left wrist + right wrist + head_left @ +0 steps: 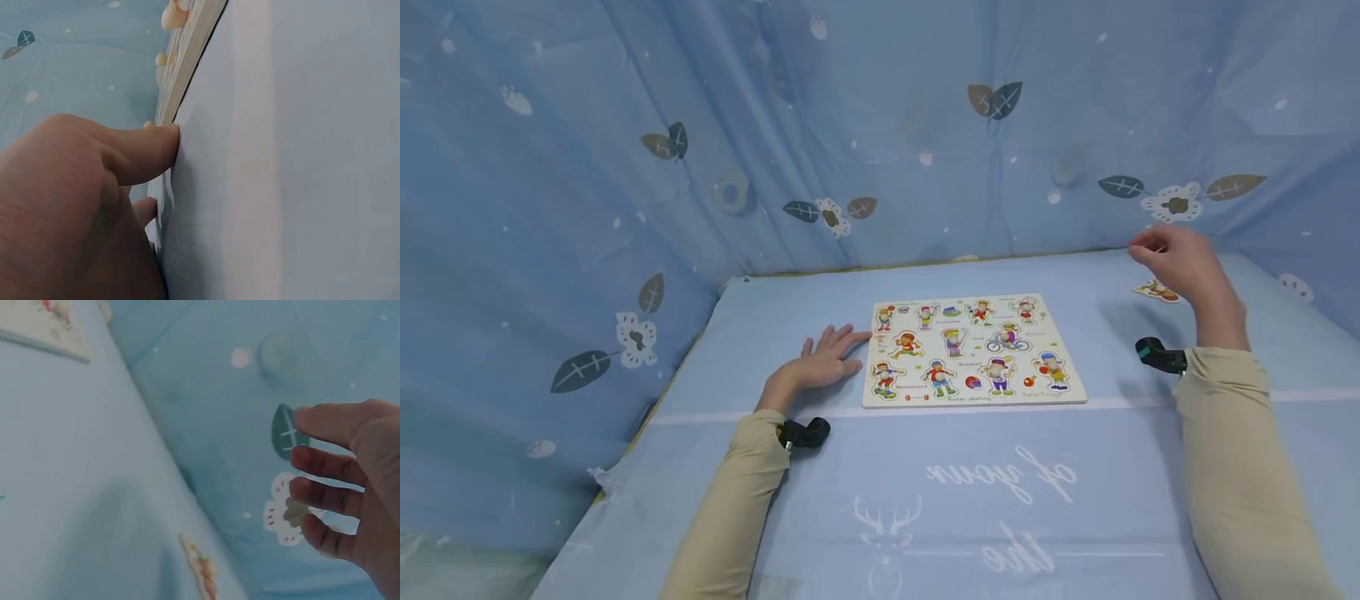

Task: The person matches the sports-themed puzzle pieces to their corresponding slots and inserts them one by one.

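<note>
A blue curtain [625,167] printed with leaves and flowers hung behind and beside a table covered in a pale blue sheet [962,500] bearing white script and a deer's head. Near the middle of the sheet lay a flat wooden puzzle board [973,350], its cut-outs filled with cartoon figures playing sports.

The person, in tan sleeves [1247,467], had the left hand [820,362] resting flat on the sheet at the board's left edge, fingers straight and spread, gripping nothing; the left wrist view showed a fingertip [165,140] against the side of the board [187,56].

The right hand [1180,267] was raised above the far right of the table, well apart from the board, its fingers [325,462] loosely curved and parted, with nothing visibly held, though the head view was too blurred at the fingertips to be certain.

One loose puzzle piece [1156,290] lay on the sheet just beneath that hand, and appeared edge-on in the right wrist view [201,565].

A small black camera [1159,354] was strapped at each wrist.
</note>
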`<state>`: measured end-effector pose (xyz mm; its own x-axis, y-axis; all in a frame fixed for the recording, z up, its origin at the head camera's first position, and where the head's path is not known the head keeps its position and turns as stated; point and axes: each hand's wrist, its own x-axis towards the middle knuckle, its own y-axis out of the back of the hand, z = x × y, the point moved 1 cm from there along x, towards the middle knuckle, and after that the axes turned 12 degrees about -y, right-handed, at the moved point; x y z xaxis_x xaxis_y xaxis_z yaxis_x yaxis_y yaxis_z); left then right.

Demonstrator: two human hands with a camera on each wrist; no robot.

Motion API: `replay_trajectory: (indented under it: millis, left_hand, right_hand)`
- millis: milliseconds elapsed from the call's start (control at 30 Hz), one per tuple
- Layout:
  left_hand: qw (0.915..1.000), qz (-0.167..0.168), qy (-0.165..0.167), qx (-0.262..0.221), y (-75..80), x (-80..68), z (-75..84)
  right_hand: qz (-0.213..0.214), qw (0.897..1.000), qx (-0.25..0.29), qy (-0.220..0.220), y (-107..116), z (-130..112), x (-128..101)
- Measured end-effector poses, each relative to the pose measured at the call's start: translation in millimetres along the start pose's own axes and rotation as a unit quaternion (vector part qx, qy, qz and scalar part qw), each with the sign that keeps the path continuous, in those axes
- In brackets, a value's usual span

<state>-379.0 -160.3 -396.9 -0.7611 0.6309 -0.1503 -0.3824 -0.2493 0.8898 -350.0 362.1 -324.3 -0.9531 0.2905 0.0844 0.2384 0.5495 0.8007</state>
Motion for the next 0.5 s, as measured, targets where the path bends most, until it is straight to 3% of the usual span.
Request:
replay_trajectory:
  millis: [133, 500]
  left_hand:
    - [1.0000, 0.001, -0.003, 0.000, 0.6, 1.6, -1.5]
    - [1.0000, 0.008, -0.001, 0.001, 1.3, -1.2, 1.9]
  right_hand:
    - [0.013, 1.000, -0.001, -0.013, -10.9, 9.8, 5.7]
    - [-0.035, 0.997, -0.030, -0.059, -16.8, 50.2, 17.3]
